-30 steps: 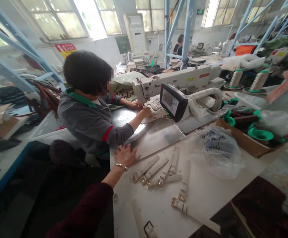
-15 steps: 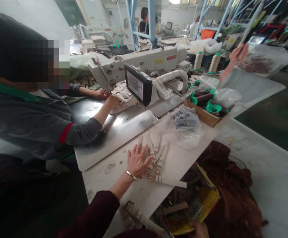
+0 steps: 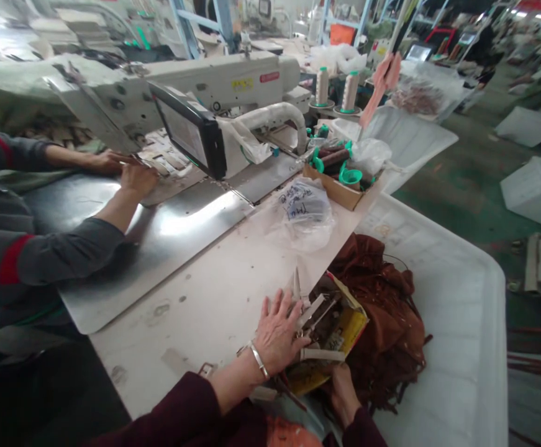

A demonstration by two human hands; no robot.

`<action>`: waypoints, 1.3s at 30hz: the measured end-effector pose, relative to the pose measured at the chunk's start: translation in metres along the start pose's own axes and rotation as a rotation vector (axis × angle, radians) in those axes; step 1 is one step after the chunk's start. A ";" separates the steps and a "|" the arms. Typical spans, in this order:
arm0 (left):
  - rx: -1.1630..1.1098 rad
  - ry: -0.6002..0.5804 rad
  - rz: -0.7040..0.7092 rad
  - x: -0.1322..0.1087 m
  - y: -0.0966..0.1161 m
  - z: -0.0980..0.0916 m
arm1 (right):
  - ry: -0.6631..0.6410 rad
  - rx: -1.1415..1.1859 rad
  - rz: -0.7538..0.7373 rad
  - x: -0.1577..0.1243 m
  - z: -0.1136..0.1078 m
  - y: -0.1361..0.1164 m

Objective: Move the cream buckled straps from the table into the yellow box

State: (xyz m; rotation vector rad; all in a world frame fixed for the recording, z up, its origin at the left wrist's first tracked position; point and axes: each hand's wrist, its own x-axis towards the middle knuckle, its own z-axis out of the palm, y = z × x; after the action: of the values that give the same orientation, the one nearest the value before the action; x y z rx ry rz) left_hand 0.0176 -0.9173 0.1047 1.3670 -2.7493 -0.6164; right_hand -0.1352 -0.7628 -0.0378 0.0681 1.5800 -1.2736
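Observation:
My left hand (image 3: 277, 338), with a metal bangle at the wrist, lies with fingers outstretched over a bunch of pale straps with buckles (image 3: 314, 310). These straps sit at the table's near right edge, some over the opening of a yellow cardboard box (image 3: 354, 326). The box is tilted against the table edge and has more straps inside. Its near rim is held by my right hand (image 3: 345, 391), whose fingers are partly hidden. Another buckled strap (image 3: 207, 369) lies on the table by my left forearm.
A co-worker's hands (image 3: 133, 174) work at a sewing machine (image 3: 205, 87) with a screen (image 3: 189, 130). A marked plastic bag (image 3: 302, 211) and a carton of spools (image 3: 345, 186) stand on the table (image 3: 195, 310). Brown material (image 3: 377, 310) fills part of a white bin (image 3: 466, 347).
My left hand has slid the straps across the table to its edge and over the box. The view has swung right, and more of my right hand shows at the box.

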 end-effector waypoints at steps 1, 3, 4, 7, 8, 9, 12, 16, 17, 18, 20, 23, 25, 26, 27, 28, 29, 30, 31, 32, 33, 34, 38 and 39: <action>-0.013 -0.015 0.033 -0.001 0.010 0.002 | 0.005 0.003 0.017 0.000 -0.001 0.000; -0.052 -0.047 0.123 -0.004 0.024 0.001 | 0.010 0.004 0.051 0.001 -0.005 0.002; -0.074 -0.063 0.175 -0.007 0.027 -0.003 | 0.010 -0.001 0.063 0.002 -0.007 0.003; -0.111 -0.112 0.266 -0.022 0.013 -0.029 | 0.017 -0.025 0.093 0.003 -0.012 0.005; -0.108 -0.137 0.251 -0.031 0.001 -0.039 | 0.021 -0.032 0.102 0.003 -0.013 0.005; -0.099 -0.181 0.225 -0.042 -0.014 -0.049 | 0.026 -0.038 0.110 0.003 -0.014 0.005; -0.027 -0.334 0.136 -0.088 -0.064 -0.064 | 0.038 -0.046 0.134 0.002 -0.017 0.005; 0.036 -0.349 0.100 -0.144 -0.107 -0.047 | 0.054 -0.045 0.150 0.002 -0.017 0.004; 0.039 -0.307 0.119 -0.151 -0.111 -0.040 | 0.058 -0.045 0.149 0.002 -0.016 0.005; 0.038 -0.262 0.140 -0.155 -0.112 -0.033 | 0.062 -0.046 0.147 0.002 -0.016 0.005; 0.035 -0.189 0.163 -0.157 -0.111 -0.023 | 0.066 -0.047 0.141 0.003 -0.015 0.007; 0.023 -0.138 0.133 -0.153 -0.106 -0.018 | 0.075 -0.040 0.131 0.003 -0.015 0.009; 0.004 -0.119 0.108 -0.150 -0.104 -0.017 | 0.085 -0.031 0.124 0.002 -0.016 0.010; -0.010 -0.112 0.096 -0.147 -0.101 -0.016 | 0.090 -0.025 0.122 0.002 -0.017 0.011; -0.025 -0.106 0.080 -0.143 -0.097 -0.016 | 0.093 -0.019 0.119 0.002 -0.018 0.012; -0.043 -0.101 0.057 -0.137 -0.091 -0.015 | 0.093 -0.012 0.117 0.002 -0.020 0.012; -0.065 -0.099 0.023 -0.128 -0.081 -0.013 | 0.090 -0.006 0.116 0.003 -0.021 0.013; -0.094 -0.098 -0.016 -0.118 -0.069 -0.012 | 0.086 -0.001 0.115 0.003 -0.023 0.015; -0.131 -0.107 -0.054 -0.106 -0.055 -0.011 | 0.082 0.003 0.115 0.003 -0.024 0.016; -0.175 -0.109 -0.089 -0.094 -0.040 -0.010 | 0.079 0.005 0.115 0.004 -0.026 0.017; -0.232 -0.115 -0.092 -0.082 -0.024 -0.008 | 0.076 0.007 0.116 0.004 -0.027 0.018; -0.300 -0.115 -0.063 -0.072 -0.010 -0.005 | 0.074 0.009 0.117 0.005 -0.029 0.020; -0.328 -0.121 0.102 -0.063 0.025 0.019 | 0.065 0.022 0.110 0.006 -0.033 0.022; -0.283 -0.169 0.087 -0.069 0.027 0.029 | 0.068 0.024 0.106 0.006 -0.034 0.022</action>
State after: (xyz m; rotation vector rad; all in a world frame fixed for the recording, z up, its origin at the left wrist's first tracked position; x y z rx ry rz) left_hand 0.0344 -0.8400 0.0984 1.1776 -2.6898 -1.1108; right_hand -0.1476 -0.7316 -0.0612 0.2094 1.5982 -1.2188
